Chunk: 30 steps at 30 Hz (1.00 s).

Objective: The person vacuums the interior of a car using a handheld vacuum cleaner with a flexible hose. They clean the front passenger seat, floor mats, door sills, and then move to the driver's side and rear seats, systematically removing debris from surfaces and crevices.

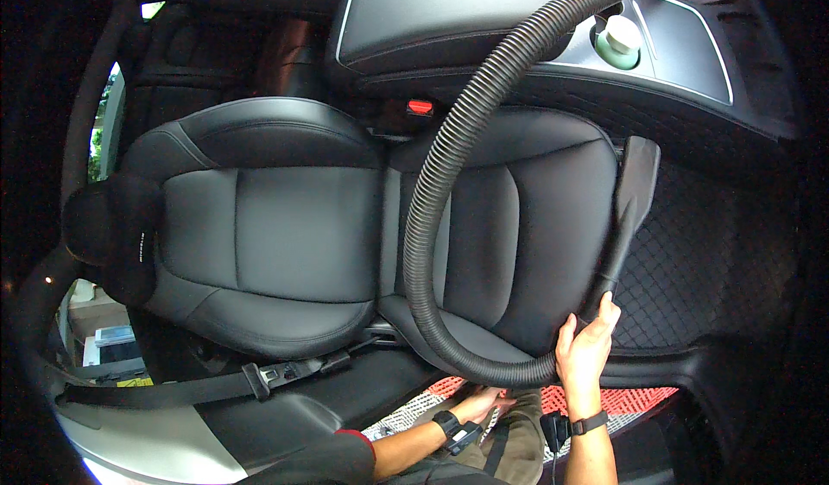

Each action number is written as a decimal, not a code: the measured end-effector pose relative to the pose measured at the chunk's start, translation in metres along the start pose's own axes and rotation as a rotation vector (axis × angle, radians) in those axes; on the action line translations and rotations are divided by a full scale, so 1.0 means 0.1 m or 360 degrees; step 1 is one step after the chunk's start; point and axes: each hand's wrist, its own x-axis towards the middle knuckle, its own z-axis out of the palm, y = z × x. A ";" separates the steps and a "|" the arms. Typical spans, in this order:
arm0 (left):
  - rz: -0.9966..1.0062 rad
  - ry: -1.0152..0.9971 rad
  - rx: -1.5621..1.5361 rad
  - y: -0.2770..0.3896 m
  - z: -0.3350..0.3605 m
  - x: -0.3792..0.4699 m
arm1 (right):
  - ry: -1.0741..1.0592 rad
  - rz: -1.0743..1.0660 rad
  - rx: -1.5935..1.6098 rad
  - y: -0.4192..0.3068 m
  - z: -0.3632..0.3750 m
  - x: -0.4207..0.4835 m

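Observation:
My right hand grips a black vacuum cleaner wand at the front edge of the car seat cushion. From the hand, the wand's flat nozzle points up the picture, between the cushion and the quilted floor mat. A ribbed black hose arches over the seat, from the centre console down to the hand. My left hand is low, near my trousers and below the door sill. Its fingers are partly hidden, and what they touch is unclear.
A pale green bottle with a white cap stands in the console's cup holder. The armrest lies above the seat. A red seat belt buckle sits beside the cushion, and the belt runs along the door side. Red and white floor tiles show outside.

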 end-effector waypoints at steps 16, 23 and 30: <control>0.0337 -0.0029 0.0027 -0.04 -0.14 0.09 | 0.0416 0.0327 0.0492 -0.29 -0.76 0.04; -0.0173 0.0103 -0.0149 0.06 0.00 0.07 | 0.0437 -0.0334 0.0423 -1.37 -1.66 0.42; 0.0357 -0.0342 -0.0159 -0.36 -0.27 0.55 | -0.0083 -0.0907 0.0048 -2.56 -1.95 1.10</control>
